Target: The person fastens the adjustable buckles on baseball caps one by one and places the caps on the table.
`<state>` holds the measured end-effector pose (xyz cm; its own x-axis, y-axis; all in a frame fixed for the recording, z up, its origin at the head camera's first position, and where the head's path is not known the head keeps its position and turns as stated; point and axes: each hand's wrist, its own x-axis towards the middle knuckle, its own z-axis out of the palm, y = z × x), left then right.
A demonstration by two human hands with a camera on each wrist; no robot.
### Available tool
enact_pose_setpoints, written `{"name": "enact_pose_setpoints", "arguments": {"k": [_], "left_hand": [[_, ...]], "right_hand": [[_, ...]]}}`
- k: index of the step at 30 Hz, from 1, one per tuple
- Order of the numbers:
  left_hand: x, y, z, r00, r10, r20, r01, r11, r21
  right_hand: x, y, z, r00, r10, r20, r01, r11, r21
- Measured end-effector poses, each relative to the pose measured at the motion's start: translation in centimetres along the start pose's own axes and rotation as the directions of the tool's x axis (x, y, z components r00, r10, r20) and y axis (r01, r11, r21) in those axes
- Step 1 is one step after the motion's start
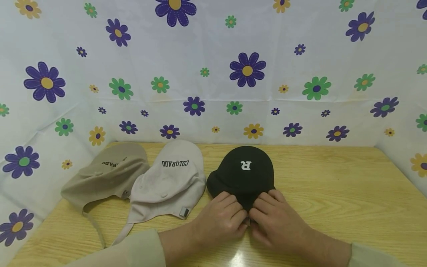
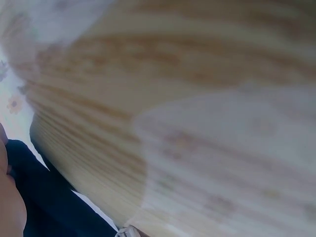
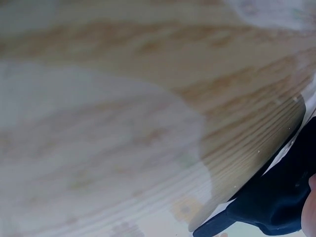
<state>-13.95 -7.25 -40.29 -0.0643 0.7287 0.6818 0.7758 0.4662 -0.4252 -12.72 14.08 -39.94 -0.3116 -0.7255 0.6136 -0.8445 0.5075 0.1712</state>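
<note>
A black cap (image 1: 253, 174) with a white letter R, upside down from here, lies on the wooden table (image 1: 333, 193). My left hand (image 1: 221, 215) grips its near edge on the left with curled fingers. The right hand (image 1: 277, 217) grips the same edge on the right, the two hands almost meeting. Between them a small greyish piece (image 1: 248, 221) shows at the cap's edge. Dark cap fabric (image 2: 49, 202) appears at the lower left in the left wrist view. In the right wrist view, dark fabric (image 3: 266, 210) hangs beside a fingertip (image 3: 310, 212).
Left of the black cap lies a pale grey cap (image 1: 166, 185) marked COLORADO, its strap trailing toward the near edge. Farther left is a tan cap (image 1: 113, 174), partly overlapped by the grey one. A flower-print cloth (image 1: 207, 48) stands behind the table and along its sides.
</note>
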Motion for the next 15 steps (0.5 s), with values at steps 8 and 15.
{"name": "enact_pose_setpoints", "arguments": {"k": [8,15], "left_hand": [[0.05,0.01,-0.14,1.0,-0.014,0.013,0.014,1.0,-0.005],[-0.05,-0.09,-0.25,0.999,-0.02,0.037,0.021,1.0,-0.015]], "right_hand": [[0.04,-0.14,-0.25,0.999,0.041,0.009,-0.041,0.999,-0.018],[0.0,-0.09,-0.2,0.998,0.066,0.019,-0.066,0.997,-0.028]]}}
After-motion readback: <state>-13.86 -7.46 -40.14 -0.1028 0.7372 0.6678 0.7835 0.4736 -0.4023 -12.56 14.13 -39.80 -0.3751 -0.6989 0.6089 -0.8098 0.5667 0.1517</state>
